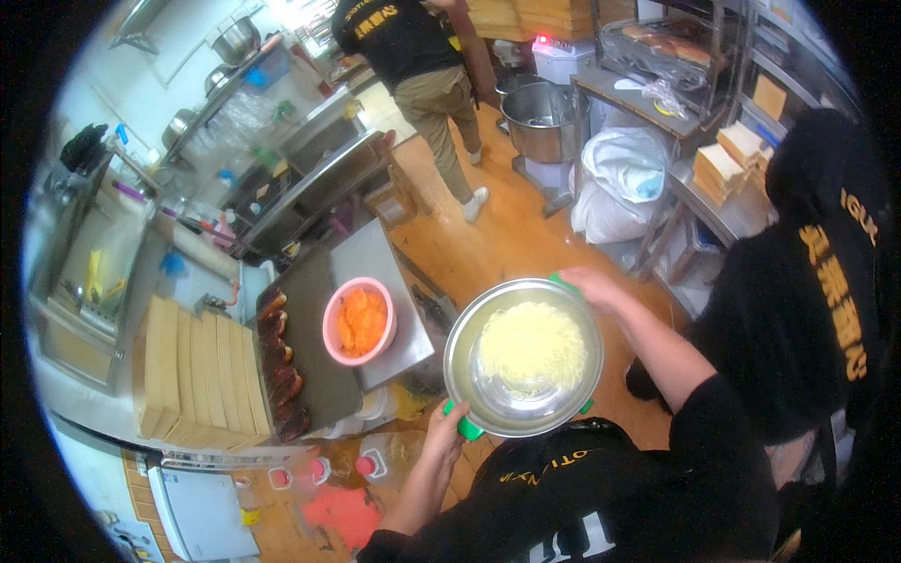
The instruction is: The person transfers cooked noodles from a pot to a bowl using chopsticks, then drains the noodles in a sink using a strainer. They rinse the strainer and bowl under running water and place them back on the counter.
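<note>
A round stainless steel basin (464, 359) with green grips on its rim is held out in front of my body. Pale yellow shreds (533, 345), perhaps grated cheese, lie heaped inside it, leaving part of the shiny bottom bare. My left hand (449, 424) grips the near-left rim at one green grip (464, 425). At the far-right rim, my right hand (588, 287) holds another grip. Left of the basin, a pink plastic bowl (329, 345) of orange, mushy food (362, 322) rests on a metal work surface (394, 310).
A dark tray (317, 394) holds a row of browned food (279, 366) beside stacked tan slabs (204, 373). Close on my right stands a co-worker in black (760, 302); another person (429, 91) is farther off. A mixer bowl (542, 127) and white sacks (619, 186) stand ahead.
</note>
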{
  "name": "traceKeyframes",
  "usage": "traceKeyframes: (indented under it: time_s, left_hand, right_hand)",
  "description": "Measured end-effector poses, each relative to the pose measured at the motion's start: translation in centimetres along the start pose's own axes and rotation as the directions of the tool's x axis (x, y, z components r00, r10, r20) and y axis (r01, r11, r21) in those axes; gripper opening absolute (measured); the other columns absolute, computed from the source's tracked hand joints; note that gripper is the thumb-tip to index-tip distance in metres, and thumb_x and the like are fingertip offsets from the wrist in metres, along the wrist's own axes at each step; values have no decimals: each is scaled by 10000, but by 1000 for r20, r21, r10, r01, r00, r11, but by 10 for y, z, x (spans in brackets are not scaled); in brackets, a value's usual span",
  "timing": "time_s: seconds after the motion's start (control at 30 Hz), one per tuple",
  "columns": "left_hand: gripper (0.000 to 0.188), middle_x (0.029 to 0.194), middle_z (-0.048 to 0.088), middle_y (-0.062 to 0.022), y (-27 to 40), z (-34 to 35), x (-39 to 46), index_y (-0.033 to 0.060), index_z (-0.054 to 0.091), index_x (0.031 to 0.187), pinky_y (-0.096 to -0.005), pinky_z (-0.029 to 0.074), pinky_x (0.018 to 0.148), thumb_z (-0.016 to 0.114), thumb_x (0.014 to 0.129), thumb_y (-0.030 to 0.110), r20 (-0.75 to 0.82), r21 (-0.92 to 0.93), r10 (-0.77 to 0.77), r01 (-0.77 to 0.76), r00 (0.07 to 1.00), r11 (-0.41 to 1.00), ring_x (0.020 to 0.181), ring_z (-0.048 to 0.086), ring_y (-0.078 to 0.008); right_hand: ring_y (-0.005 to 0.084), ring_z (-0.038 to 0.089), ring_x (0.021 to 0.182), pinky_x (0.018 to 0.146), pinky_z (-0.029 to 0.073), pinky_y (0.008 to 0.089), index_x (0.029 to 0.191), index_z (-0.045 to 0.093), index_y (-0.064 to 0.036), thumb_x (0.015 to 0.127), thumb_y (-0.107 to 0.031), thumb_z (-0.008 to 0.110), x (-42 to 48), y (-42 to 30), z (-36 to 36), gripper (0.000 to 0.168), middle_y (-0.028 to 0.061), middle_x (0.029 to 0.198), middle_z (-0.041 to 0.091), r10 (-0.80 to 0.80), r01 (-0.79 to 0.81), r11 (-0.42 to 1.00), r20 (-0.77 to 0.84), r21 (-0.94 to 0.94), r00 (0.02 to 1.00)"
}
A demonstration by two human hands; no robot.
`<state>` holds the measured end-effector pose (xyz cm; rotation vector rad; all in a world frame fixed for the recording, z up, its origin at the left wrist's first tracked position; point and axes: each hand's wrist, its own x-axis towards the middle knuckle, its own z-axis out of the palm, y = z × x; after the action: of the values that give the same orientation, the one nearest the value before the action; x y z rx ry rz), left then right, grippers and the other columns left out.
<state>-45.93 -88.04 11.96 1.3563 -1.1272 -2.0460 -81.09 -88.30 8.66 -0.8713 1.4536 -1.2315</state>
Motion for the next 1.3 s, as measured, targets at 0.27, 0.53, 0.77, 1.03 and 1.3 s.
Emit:
traceKeyframes:
  time_s: [0.27,0.53,0.77,1.03,1.3]
  left_hand:
    - [435,1033,521,-123,82,34,154,21,433,1107,-352,455,728,291,897,374,-149,-466,-131,47,980,883,871,542,-217]
    - [444,948,571,-116,200,23,295,18,493,1038,-369,465,746,337,884,404,-224,-487,-18,-96,974,868,851,566,-217]
    - [461,1069,532,-118,282,14,402,23,464,1117,-371,424,827,354,879,402,-265,-594,63,-214,962,776,952,527,-221]
    - [425,1062,541,-122,368,-7,474,25,487,1084,-370,429,835,396,870,380,-625,-611,50,-527,779,591,936,539,-235]
    - [424,1050,540,-133,401,-78,524,8,475,1081,-378,424,836,388,875,368,-802,-563,-47,-727,596,393,942,530,-235]
  right_hand:
    - [69,524,628,593,425,215,896,583,-40,858,-288,453,112,-67,-50,282,-1,744,588,21,14,980,-175,196,984]
    - [56,516,632,598,412,201,867,572,-42,873,-297,428,274,-159,-51,293,-4,745,584,-162,171,979,-82,113,983]
    - [68,507,602,584,401,207,845,571,-49,862,-332,441,475,-216,-51,312,-10,705,566,-180,137,958,158,250,971]
    - [48,477,566,483,373,190,904,564,-66,850,-385,440,675,-282,19,347,-33,670,537,-371,375,923,465,90,804]
    - [61,489,706,664,391,204,924,562,-28,859,-363,439,808,-302,154,363,-4,774,560,-183,177,981,719,84,670]
